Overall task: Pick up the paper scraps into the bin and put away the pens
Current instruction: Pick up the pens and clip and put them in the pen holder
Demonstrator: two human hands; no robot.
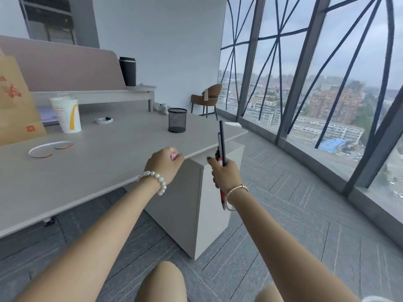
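Mid-task, by the look of it. Right hand [224, 174] nearest, grip closed round a bundle of pens [222, 147]: long slim black one sticking up tallest, a blue-capped white one beside it, red plastic showing below the wrist. Pens held upright off the tabletop edge, not yet put away. Left hand [164, 163] fisted at the tabletop [91, 171] near edge, grip curled on something small and pink [173, 157]; probably a paper scrap, too hidden to be sure. Tabletop smooth matte grey laminate, flat and bare-looking around the hands. Further left, thin curled strips [51, 148], white with red edging, lying loose; likely scraps left to collect. Beyond, black wire-mesh cup [177, 120], cylindrical, upright, apparently empty; judged the pen holder or bin, cannot tell which. White paper cup [67, 115] and brown paper bag [15, 101] at far left. Small white item [104, 120] mid-tabletop, unclear. Remaining: drop pens, bin scraps.
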